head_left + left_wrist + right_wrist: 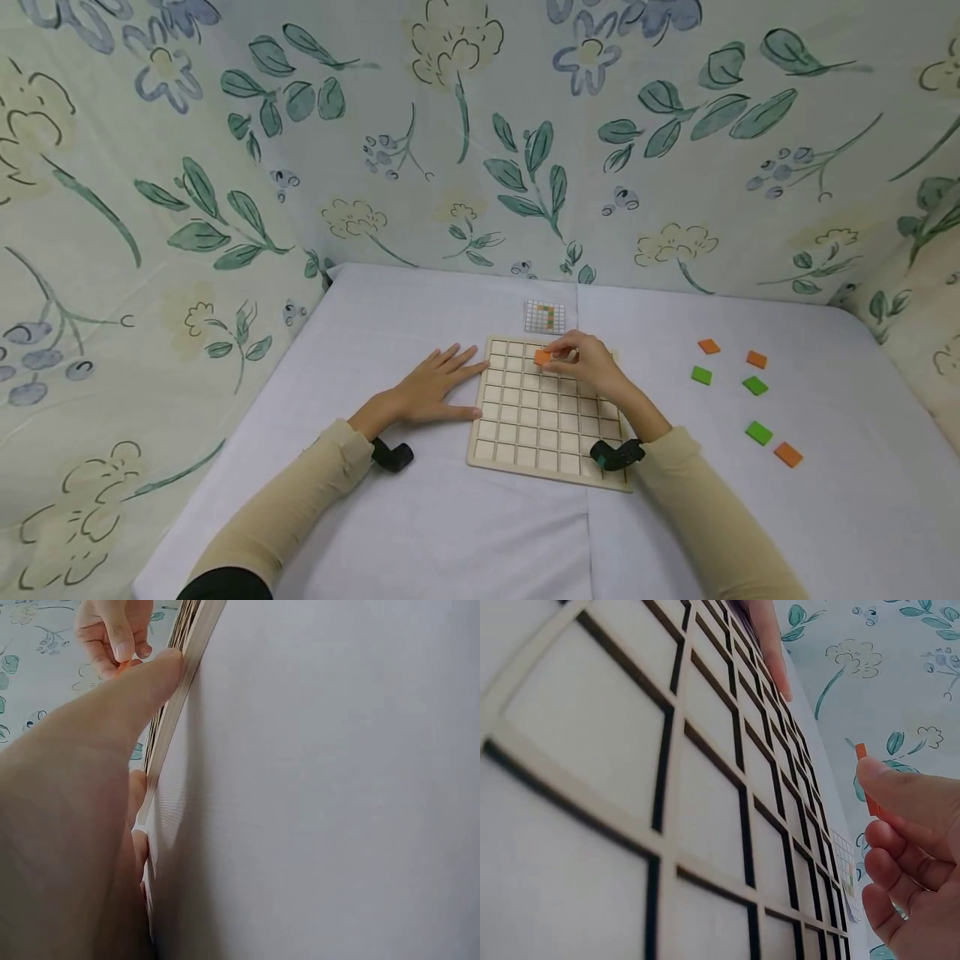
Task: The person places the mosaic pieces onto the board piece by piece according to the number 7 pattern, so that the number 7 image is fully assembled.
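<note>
A wooden grid board [517,457] with square cells lies on the white cloth. Between thumb and fingers, my right hand [592,364] pinches an orange square tile [542,357] over the board's far rows. In the right wrist view the orange tile [867,780] is held edge-on, apart from the grid. My left hand [433,387] lies spread beside the board, its thumb and a fingertip touching the left edge. The left wrist view shows that thumb [142,690] against the board's wooden side [180,705].
Just beyond the board is a small printed grid card [544,317] with orange and green squares. Off to the right lie three orange tiles [788,454] and three green tiles [759,432], loosely spaced. A floral curtain [450,167] hangs behind the table.
</note>
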Available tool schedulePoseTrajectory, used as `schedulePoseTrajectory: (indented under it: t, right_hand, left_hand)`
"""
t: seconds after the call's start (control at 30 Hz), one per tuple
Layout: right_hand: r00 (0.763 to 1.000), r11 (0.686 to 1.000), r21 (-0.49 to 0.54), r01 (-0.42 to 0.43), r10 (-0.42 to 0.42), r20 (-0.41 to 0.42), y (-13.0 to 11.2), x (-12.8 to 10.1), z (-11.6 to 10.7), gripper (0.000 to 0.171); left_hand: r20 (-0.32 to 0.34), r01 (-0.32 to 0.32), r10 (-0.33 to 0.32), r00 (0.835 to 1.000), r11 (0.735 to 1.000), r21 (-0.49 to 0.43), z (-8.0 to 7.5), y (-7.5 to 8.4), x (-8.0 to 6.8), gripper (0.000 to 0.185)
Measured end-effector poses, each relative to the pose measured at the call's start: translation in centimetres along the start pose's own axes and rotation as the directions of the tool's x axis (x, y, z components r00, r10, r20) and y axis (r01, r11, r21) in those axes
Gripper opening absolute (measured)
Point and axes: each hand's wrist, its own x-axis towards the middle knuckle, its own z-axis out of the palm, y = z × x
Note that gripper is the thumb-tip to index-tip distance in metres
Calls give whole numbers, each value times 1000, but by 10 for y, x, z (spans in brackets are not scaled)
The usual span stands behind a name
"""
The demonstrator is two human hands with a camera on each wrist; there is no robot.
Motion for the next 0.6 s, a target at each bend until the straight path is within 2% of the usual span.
schedulePoseTrajectory:
  t: [0.23,0.6]
  right_hand:
    - [999,999,14,-36,35,31,-5,5,8,26]
    - [995,997,-12,-72,73,63,3,8,15,27]
  left_hand:
    - [-21,-8,8,1000,1000,5,2,-1,0,90]
    - [-15,1,-1,1000,1000,15,4,-1,-1,90]
